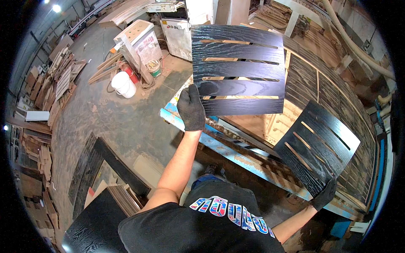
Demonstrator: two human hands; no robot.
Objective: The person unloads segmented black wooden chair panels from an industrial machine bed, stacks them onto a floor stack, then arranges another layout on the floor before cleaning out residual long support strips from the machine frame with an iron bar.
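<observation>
My left hand point(192, 109), in a black knit glove, grips the lower left edge of a square black wood-grain panel point(240, 88) with several long slots cut through it. That panel is raised and faces me. At the right, my right hand point(325, 195), gloved the same way, is closed on the near corner of a second slotted black panel point(322, 169), which is tilted. Its fingers are partly hidden by the panel. Both panels are over a blue-edged worktable point(244, 162), where more dark wood-grain boards point(337, 101) lie side by side.
On the floor ahead to the left stand a white bucket point(123, 85), a red cylinder point(128, 72) and a dusty machine point(145, 44). Scrap boards point(63, 90) are piled along the left. Close by my left side are stacked panels point(120, 201) and a black curved frame point(84, 168).
</observation>
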